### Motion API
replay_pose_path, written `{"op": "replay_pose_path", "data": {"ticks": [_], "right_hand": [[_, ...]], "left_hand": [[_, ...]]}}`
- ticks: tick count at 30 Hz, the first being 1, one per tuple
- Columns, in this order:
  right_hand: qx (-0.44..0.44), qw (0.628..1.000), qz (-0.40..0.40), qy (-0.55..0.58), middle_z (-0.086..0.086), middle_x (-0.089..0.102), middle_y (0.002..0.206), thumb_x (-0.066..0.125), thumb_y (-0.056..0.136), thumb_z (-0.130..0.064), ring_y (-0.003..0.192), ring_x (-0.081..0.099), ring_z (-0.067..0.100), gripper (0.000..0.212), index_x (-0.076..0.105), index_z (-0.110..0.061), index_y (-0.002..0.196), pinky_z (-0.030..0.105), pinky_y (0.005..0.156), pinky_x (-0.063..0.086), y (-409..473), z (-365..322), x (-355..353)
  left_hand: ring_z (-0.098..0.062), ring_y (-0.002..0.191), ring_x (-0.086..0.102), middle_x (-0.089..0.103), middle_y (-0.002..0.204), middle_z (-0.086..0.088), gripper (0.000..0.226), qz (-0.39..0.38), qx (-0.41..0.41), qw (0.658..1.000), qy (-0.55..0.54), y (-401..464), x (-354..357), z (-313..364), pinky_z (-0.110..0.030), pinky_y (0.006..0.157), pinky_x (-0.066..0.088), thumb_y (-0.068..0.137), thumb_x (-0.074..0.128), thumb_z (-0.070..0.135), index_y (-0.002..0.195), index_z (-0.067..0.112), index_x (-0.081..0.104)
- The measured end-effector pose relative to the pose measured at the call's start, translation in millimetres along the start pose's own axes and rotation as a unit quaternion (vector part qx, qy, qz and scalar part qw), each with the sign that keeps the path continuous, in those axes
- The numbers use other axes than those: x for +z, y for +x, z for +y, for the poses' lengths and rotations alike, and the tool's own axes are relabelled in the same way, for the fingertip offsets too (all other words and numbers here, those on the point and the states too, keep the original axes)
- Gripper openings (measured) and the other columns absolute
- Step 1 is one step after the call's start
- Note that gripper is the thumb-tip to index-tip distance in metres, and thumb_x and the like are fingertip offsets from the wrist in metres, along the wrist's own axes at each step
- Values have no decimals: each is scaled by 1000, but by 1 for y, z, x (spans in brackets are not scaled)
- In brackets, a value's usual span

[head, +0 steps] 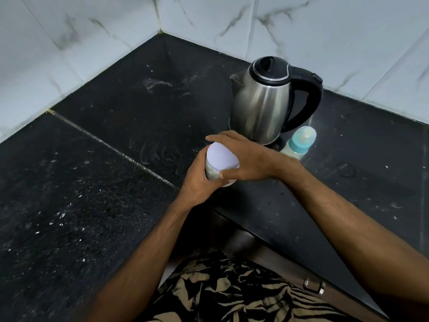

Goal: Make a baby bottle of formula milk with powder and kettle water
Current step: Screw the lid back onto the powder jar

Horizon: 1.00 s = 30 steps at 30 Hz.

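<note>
My left hand [199, 180] is closed around the body of the powder jar [217, 169], and my right hand [246, 156] grips its white lid [222, 158] from above, thumb on the near edge and fingers over the far edge. I judge that I am at the step of opening it; the lid looks seated on the jar. The jar stands at, or just above, the front part of the dark worktop [116, 126]; I cannot tell if its bottom touches the surface.

The first risk is the lid coming free suddenly. If I turn or pull with too much force, the jar can jerk and powder can fly out, and this worktop already shows pale dust and smears. The second risk is my right forearm. The baby bottle [299, 144] stands just beside it, with its clear cap on, near the base of the kettle [267, 101]. A wide movement of my elbow could knock the bottle over. The kettle is also close behind my fingers, and if its steel body is hot I could touch it when the lid releases. The jar is near the worktop edge, so a slip could send it to the floor.
</note>
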State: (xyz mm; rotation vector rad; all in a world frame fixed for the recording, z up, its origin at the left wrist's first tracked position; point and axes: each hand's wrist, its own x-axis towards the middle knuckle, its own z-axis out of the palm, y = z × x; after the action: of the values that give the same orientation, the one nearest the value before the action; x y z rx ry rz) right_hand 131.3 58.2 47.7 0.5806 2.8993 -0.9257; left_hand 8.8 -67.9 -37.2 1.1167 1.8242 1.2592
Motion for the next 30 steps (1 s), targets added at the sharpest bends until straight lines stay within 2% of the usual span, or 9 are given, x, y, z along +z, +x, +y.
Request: {"op": "replay_pose_path", "data": {"ticks": [3, 5, 7, 10, 12, 20, 25, 28, 30], "right_hand": [[18, 999, 27, -6, 1, 38, 143, 75, 80, -35, 132, 37, 20, 84, 31, -25, 150, 34, 109, 36, 1, 0, 5], [33, 993, 87, -79, 3, 41, 139, 72, 80, -49, 126, 40, 22, 83, 33, -23, 149, 39, 105, 41, 0, -4, 10], [29, 989, 93, -108, 4, 37, 144, 70, 77, -58, 130, 37, 24, 91, 30, -24, 151, 42, 106, 41, 0, -5, 10], [-2, 1000, 5, -22, 1, 18, 158, 78, 75, -47, 144, 21, 21, 100, 18, -29, 154, 37, 116, 27, 3, 0, 2], [-28, 999, -11, 13, 1, 25, 156, 81, 76, -35, 143, 25, 19, 98, 21, -27, 154, 32, 117, 25, 5, 4, 6], [-56, 989, 115, 79, 5, 34, 145, 66, 89, -25, 137, 28, 22, 72, 31, -18, 151, 33, 115, 23, 0, 11, 45], [-56, 980, 182, 57, 8, 38, 143, 55, 85, -31, 132, 30, 24, 72, 30, -13, 150, 30, 113, 20, 1, 4, 58], [-45, 979, 189, 68, 8, 37, 144, 62, 85, -28, 134, 30, 23, 73, 32, -13, 150, 29, 112, 22, 0, 5, 59], [-55, 981, 184, 39, 7, 40, 144, 66, 84, -38, 133, 33, 21, 76, 34, -15, 149, 31, 112, 27, 1, 12, 51]], "left_hand": [[8, 118, 49, 50, 135, 15, 93, -6, -15, 1000, 1, 1, -1, 0, -5, 90, 40, 70, 90, 28, 146, 30, 36], [0, 121, 50, 50, 139, 12, 93, -9, -16, 1000, -1, 2, -1, 0, -7, 90, 39, 72, 89, 26, 147, 29, 34], [-8, 126, 50, 51, 141, 8, 94, -10, -4, 1000, -3, 2, -1, 0, -12, 91, 42, 70, 89, 29, 147, 29, 35], [-5, 126, 53, 54, 139, 10, 96, -6, 9, 1000, -2, 0, -1, 0, -11, 93, 45, 64, 84, 42, 147, 29, 37], [-2, 125, 53, 55, 137, 12, 96, 0, 14, 1000, -2, -1, -1, 1, -12, 96, 46, 63, 81, 47, 146, 28, 38], [2, 117, 59, 62, 127, 15, 84, 42, 28, 999, -5, -5, 5, 0, -14, 91, 49, 65, 81, 42, 140, 35, 44], [4, 118, 58, 62, 127, 17, 80, 47, 29, 998, -12, -7, 6, 3, -13, 92, 48, 65, 75, 41, 138, 39, 43], [4, 117, 58, 62, 126, 18, 80, 48, 28, 998, -9, -7, 6, 2, -13, 90, 48, 65, 77, 39, 138, 39, 43], [0, 119, 59, 62, 129, 14, 83, 43, 24, 999, -3, -6, 4, 1, -15, 91, 50, 65, 81, 36, 139, 37, 43]]}}
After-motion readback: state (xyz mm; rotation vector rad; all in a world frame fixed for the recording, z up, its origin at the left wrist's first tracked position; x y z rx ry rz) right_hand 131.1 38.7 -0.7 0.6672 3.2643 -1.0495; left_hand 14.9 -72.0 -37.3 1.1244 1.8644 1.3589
